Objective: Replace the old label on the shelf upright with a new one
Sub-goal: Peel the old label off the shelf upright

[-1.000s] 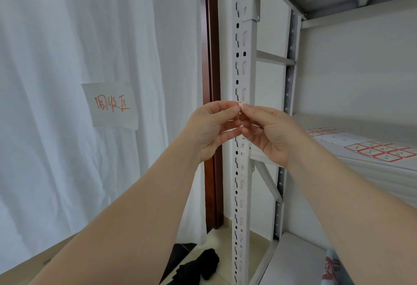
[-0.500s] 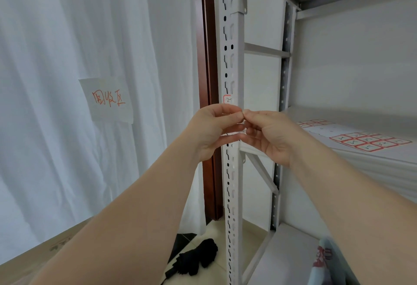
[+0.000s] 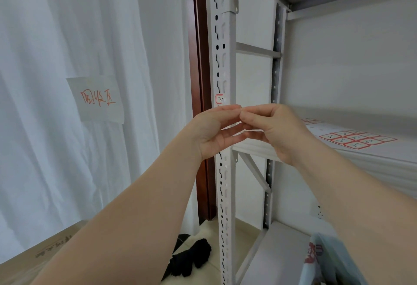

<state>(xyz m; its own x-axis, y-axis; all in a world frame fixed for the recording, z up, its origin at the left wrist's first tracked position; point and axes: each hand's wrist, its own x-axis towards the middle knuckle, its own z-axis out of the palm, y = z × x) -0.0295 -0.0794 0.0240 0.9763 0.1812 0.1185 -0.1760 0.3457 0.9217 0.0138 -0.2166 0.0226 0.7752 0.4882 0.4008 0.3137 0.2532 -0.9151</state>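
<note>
So here's where we're at: the label (image 3: 219,99), a little white sticker with a red border and a scribble on it, sits on the front face of the shelf upright (image 3: 222,59), just above our hands and apart from them. The left hand (image 3: 212,131) and right hand (image 3: 276,127) meet fingertip to fingertip right in front of the upright. Thumbs and forefingers are pressed together like a pinch, and the other fingers are loosely curled underneath. Honestly we can't tell if anything's between them, it's too small to make out. The hands cover the spot where the middle shelf (image 3: 383,151) joins the upright, and both forearms come up from the bottom and hide a good chunk of the floor.

Around it: a sticker sheet (image 3: 354,139) of red-bordered squares lies flat on the middle shelf, off to the right of the right hand. Left of the upright there's a dark brown door frame (image 3: 199,59), then a white curtain (image 3: 56,47) with a paper note (image 3: 97,99) in red handwriting on it. Down low, a black cloth (image 3: 191,257) lies on the floor by the upright. A cardboard box (image 3: 45,248) pokes in bottom left and a pale blue bag (image 3: 322,262) bottom right.
</note>
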